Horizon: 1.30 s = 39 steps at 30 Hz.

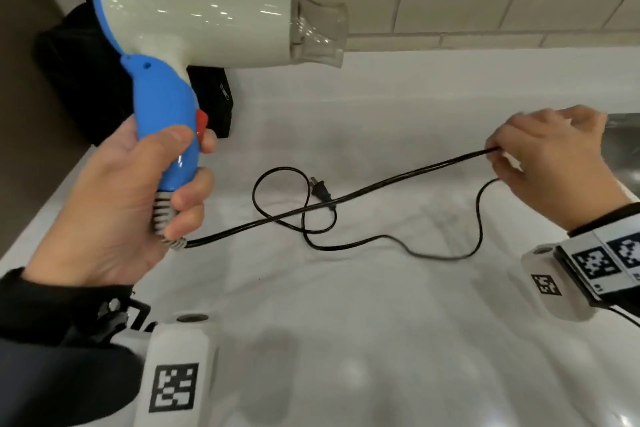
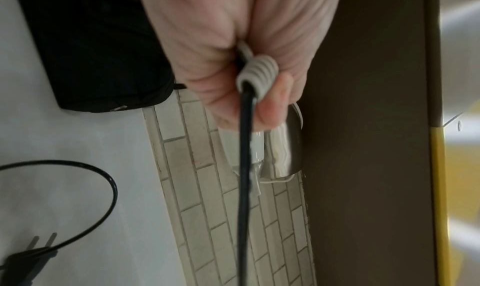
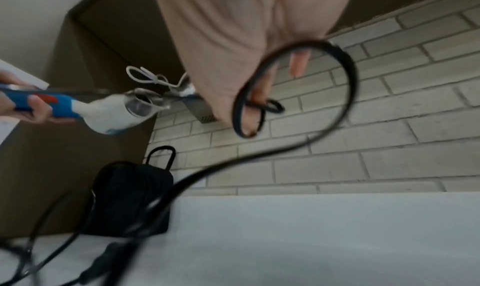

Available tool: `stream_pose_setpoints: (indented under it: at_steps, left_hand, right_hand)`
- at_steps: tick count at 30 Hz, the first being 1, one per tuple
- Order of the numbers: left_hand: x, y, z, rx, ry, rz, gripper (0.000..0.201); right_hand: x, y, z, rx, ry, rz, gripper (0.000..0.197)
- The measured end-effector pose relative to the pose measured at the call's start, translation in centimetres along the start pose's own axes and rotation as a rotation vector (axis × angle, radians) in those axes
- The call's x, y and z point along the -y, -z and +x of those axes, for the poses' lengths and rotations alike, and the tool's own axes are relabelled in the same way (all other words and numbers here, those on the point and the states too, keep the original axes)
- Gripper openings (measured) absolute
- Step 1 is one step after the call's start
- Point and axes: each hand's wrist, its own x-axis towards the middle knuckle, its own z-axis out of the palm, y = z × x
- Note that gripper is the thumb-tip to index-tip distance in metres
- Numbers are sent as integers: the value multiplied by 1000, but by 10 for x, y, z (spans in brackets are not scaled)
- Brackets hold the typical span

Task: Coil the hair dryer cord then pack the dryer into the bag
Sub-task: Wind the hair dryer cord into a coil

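Observation:
My left hand (image 1: 138, 177) grips the blue handle of the white and blue hair dryer (image 1: 194, 17), held upright above the counter with its clear nozzle pointing right. The black cord (image 1: 346, 198) leaves the grey strain relief (image 2: 257, 75) under my fist and runs taut to my right hand (image 1: 540, 163), which pinches it in a bend. From there the cord (image 3: 298, 97) drops in loose loops onto the counter. Its plug (image 1: 320, 190) lies mid-counter. The black bag (image 1: 83, 80) stands at the back left, behind the dryer.
A white marble counter (image 1: 346, 322) spreads below both hands. A cream tiled wall (image 1: 485, 3) closes the back and a dark brown wall (image 1: 20, 80) the left side. A metal sink edge (image 1: 623, 142) shows at the far right.

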Motion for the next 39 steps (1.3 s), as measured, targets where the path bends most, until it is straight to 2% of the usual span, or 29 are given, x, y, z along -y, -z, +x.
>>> stream_pose_setpoints:
  at_steps: [1,3,5,6,9,11,13,14,19,22,24,26,28,30,33,34,36,37,39]
  left_hand:
    - [-2,4,-1,-1,25,-17,11]
    - [-3,14,-4,8,35,6,32]
    - [2,20,-5,-29,18,15,9]
    - [8,23,-4,-44,9,30,12]
    - [23,26,-5,-77,49,58,25]
    - [35,35,-6,-111,105,81,25]
    - [50,46,-7,-157,156,86,22]
    - [57,52,-9,-173,178,80,21]
    - [74,61,-11,-209,244,34,21]
    - [77,60,-9,-208,252,51,20]
    - [78,60,-9,-205,254,65,19]
    - [80,61,-8,-200,249,77,18]
    - [83,64,-7,-192,246,101,17]
    - [87,69,-8,-184,254,145,15]
    - [94,78,-10,-184,294,163,11]
    - [95,80,-9,-186,303,157,10]
    - [96,81,-8,-183,308,142,9]
    - [97,80,-6,-179,307,136,9]
    - [98,75,-1,-163,304,140,9]
  right_hand:
    - [-3,-2,-1,-45,-26,13,8]
    - [-9,-5,-3,-97,-76,147,13]
    - [-9,-9,-7,-133,-73,411,22]
    - [-6,-9,-8,-131,-98,602,25]
    - [-2,-2,-6,-132,-386,1330,38]
    - [-10,4,-8,-145,-569,1505,48]
    - [-16,9,-14,-56,-650,1495,35]
    - [-15,9,-19,16,-639,1453,29]
    - [24,-1,-41,464,-278,1104,12]
    - [60,-9,-45,663,122,901,57]
    - [83,-17,-45,805,337,745,74]
    - [101,-28,-50,827,542,605,74]
    - [109,-30,-50,858,614,573,48]
    - [95,-31,-41,921,482,597,24]
    - [47,-30,-24,823,259,504,12]
    - [33,-26,-21,807,221,503,12]
    - [23,-17,-26,844,209,512,41]
    - [29,-18,-33,824,277,549,54]
    - [54,-21,-52,704,496,592,65]
